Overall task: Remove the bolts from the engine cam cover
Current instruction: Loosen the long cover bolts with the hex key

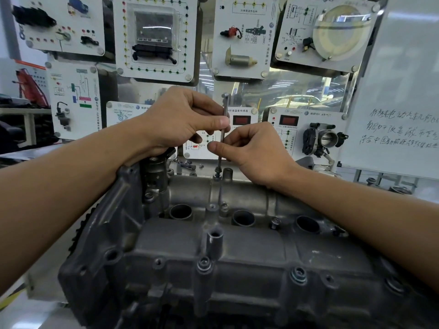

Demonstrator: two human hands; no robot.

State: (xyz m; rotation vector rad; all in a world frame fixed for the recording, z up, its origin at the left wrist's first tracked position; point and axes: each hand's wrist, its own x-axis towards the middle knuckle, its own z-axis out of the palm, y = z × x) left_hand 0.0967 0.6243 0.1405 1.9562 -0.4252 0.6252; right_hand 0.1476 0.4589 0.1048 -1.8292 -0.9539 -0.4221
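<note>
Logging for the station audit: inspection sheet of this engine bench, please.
surface: pale bench shows left of the engine.
job's things: grey cam cover; near-edge bolt and middle bolt are seated; long driver stands roughly upright on the far-edge bolt.
clutter: small loose parts lie behind the engine.
grippers: left hand pinches the long driver's upper shaft; right hand pinches it lower down.
cables: nothing seen.
surroundings: training boards, throttle body, handwritten whiteboard.
</note>
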